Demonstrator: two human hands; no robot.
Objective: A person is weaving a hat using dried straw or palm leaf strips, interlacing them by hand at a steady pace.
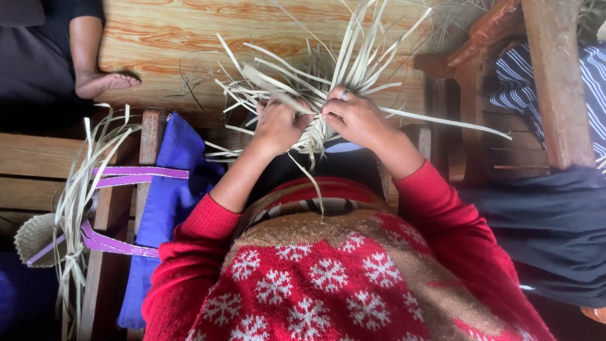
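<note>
we keep both grips closed on the pale straw weave [314, 136], left hand [278, 124] and right hand [357, 117] pinching strips flat, pulling evenly.

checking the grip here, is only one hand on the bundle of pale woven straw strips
No, both the left hand and the right hand grip the bundle of pale woven straw strips side by side.

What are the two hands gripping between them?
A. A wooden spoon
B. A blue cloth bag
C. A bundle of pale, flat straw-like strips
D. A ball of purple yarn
C: the left hand and the right hand both close on the pale strips, whose loose ends fan out above the wooden floor.
</note>
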